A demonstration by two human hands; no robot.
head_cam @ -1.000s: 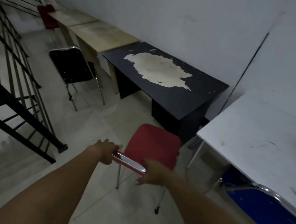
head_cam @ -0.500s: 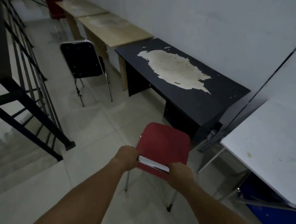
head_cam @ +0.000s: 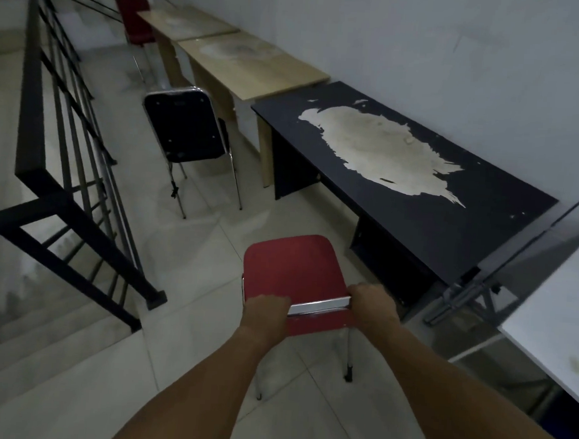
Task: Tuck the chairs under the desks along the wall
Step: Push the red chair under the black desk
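A red chair (head_cam: 292,267) with a chrome back rail stands on the tiled floor in front of the black desk (head_cam: 477,224), whose top is peeled pale in the middle. My left hand (head_cam: 265,308) and my right hand (head_cam: 372,304) both grip the chair's back rail, one at each end. The seat faces away from me, just left of the desk's front edge. Further on, a black chair (head_cam: 185,128) stands out from a tan desk (head_cam: 253,64). Another red chair (head_cam: 136,20) is by the farthest tan desk (head_cam: 188,21).
A black stair railing (head_cam: 48,157) runs along the left, with steps (head_cam: 42,357) dropping below it. A white table (head_cam: 560,320) is at the right edge, with a metal folding frame (head_cam: 463,297) beside it. The wall runs behind the desks.
The red chair has swung round and come nearer the black desk, with both hands still on its back rail. My view has moved forward along the desks.
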